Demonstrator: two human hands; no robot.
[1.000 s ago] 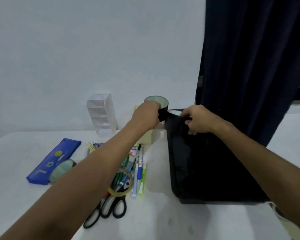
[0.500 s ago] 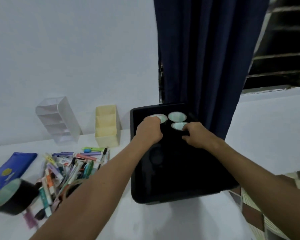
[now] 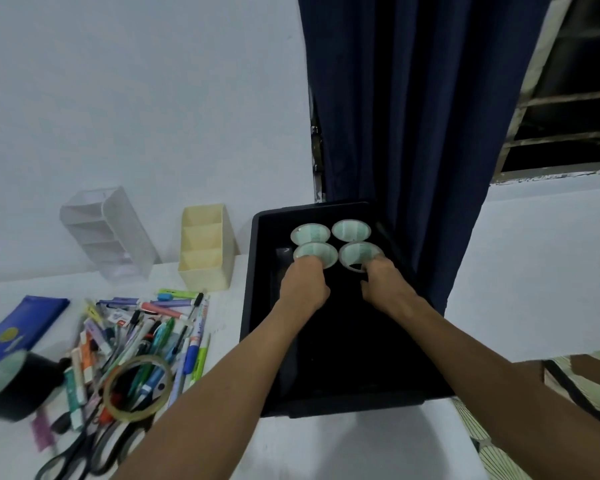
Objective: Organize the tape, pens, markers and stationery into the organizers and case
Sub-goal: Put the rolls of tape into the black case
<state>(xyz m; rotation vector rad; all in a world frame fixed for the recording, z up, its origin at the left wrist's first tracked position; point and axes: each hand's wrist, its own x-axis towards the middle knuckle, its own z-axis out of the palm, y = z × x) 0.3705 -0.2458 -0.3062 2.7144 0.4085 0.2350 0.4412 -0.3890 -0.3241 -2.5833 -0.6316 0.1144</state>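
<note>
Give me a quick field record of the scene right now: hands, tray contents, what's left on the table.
left hand: on the near-left black tape roll
right hand: on the near-right black tape roll
black rectangular tray: four rolls, two by two, at far end
left out: black tape roll, clear tape ring, pen pile, scissors
organizers: cream and clear, nothing visible inside
blue pencil case: flat, far left

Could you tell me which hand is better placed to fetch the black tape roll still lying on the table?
Left. The left hand is on that side; the black tape roll lies far left, beyond the pens.
</note>
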